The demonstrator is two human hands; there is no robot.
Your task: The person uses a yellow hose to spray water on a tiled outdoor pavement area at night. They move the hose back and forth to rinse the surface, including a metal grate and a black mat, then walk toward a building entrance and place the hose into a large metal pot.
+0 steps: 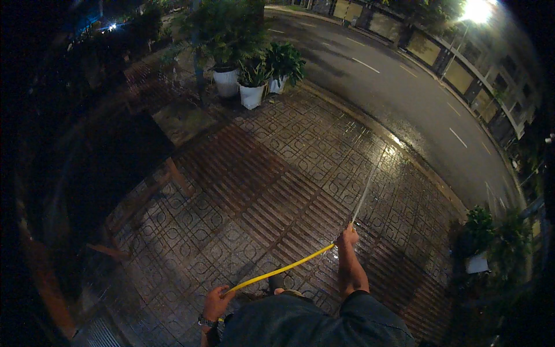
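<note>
A yellow hose (284, 267) runs in a shallow curve between my two hands, low over the paving. My right hand (348, 236) is closed around its front end, and a thin jet of water (366, 191) leaves there towards the curb. My left hand (218, 302), with a watch on the wrist, holds the hose further back, at the bottom of the view. Beyond my left hand, a short yellow piece shows beside my dark shirt. The patterned sidewalk tiles (321, 165) shine wet near the curb, where the jet reaches.
White pots (252, 96) with leafy plants stand at the sidewalk's far end. Another potted plant (478, 263) is at the right. A curb (438, 180) borders the asphalt road (390, 86). Ribbed reddish tiles (243, 165) cross the sidewalk. Dark shadow covers the left side.
</note>
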